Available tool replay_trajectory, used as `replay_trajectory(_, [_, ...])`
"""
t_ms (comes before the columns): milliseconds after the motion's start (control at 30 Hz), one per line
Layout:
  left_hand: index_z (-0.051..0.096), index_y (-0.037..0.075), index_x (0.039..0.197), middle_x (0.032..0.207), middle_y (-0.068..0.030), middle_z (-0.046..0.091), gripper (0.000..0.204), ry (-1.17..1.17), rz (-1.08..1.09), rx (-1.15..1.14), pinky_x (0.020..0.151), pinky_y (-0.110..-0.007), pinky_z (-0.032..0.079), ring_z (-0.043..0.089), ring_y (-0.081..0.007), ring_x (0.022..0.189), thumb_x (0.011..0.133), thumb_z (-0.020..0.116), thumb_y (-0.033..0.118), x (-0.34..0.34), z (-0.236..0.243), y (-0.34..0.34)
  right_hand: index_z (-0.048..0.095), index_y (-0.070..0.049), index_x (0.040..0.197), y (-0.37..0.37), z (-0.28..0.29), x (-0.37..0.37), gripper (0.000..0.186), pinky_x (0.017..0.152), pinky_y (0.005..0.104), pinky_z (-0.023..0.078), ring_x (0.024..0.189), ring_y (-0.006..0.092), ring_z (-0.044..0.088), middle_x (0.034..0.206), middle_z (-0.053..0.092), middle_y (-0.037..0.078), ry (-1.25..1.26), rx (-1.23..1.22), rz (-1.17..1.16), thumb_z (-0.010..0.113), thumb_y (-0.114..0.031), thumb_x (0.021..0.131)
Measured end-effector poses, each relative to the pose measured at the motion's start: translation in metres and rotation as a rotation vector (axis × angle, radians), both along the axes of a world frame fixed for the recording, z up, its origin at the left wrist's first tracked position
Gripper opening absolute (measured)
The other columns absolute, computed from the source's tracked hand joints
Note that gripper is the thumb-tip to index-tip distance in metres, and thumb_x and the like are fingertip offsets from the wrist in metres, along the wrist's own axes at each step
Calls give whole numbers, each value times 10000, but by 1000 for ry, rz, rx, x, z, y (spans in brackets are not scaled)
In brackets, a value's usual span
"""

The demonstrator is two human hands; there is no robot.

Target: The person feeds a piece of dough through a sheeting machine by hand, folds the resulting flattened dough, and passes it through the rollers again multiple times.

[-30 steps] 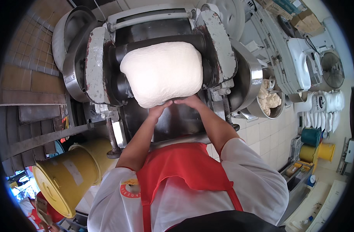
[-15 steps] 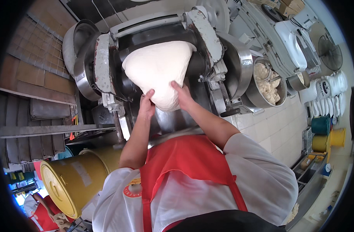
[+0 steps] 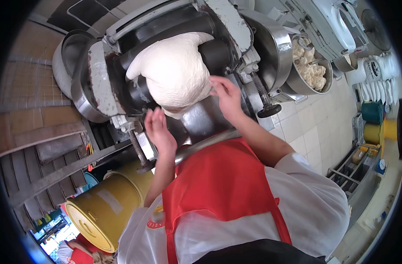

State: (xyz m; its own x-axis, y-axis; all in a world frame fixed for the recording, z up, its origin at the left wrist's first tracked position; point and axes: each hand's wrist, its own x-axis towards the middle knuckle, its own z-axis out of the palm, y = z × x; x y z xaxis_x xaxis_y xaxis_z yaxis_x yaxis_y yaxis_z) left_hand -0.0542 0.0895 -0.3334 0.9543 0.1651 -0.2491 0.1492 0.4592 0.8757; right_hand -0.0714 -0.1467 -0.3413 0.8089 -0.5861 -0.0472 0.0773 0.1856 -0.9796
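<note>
A large, pale lump of dough (image 3: 172,72) lies across the dark rollers of a dough sheeter (image 3: 216,57), its lower end hanging over the metal tray (image 3: 203,119). My left hand (image 3: 158,130) is off the dough, just below its lower left side, with fingers stretched out and nothing in them. At the dough's right edge is my right hand (image 3: 227,97), fingers apart and the tips at or very near the surface; whether they touch it I cannot tell. Neither hand grips the dough.
A steel bowl (image 3: 326,86) of lumpy dough stands right of the machine. Threaded rods with a black knob (image 3: 269,111) jut toward me. Left are a yellow lidded bin (image 3: 100,207) and a rack of trays (image 3: 56,171). Another person in a red apron (image 3: 80,251) is at lower left.
Both hands have let go of the dough's lower end and moved apart. The dough has folded over and bunched up on the rollers. My view has tilted and shifted.
</note>
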Motion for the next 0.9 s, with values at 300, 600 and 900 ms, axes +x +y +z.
replay_trajectory(300, [382, -20, 1538, 1554, -175, 454, 893, 312, -505, 465, 1192, -379, 317, 405, -286, 1442, 821, 875, 186, 46, -106, -48, 172, 63, 1585, -22, -149, 41, 1336, 1241, 388, 276, 1499, 366, 312, 1630, 267, 274, 404, -342, 515, 953, -466, 640])
replay_trajectory(600, [488, 4, 1481, 1458, -137, 566, 844, 135, -881, 401, 1182, -411, 372, 490, -289, 1377, 761, 904, 147, 100, -91, -1, 550, -1, 1414, -28, -48, 65, 843, 1062, 388, 493, 1221, 276, 631, 1311, 679, 144, 208, -42, 793, 953, -230, 710])
replay_trajectory(900, [602, -78, 1280, 1241, -148, 681, 541, 36, -146, -48, 1058, -372, 468, 642, -246, 1144, 839, 857, 101, 68, 0, -30, 632, 76, 1185, 22, 9, 63, 597, 779, 366, 596, 893, 245, 727, 1088, 726, 183, 16, 497, 124, 934, -206, 753])
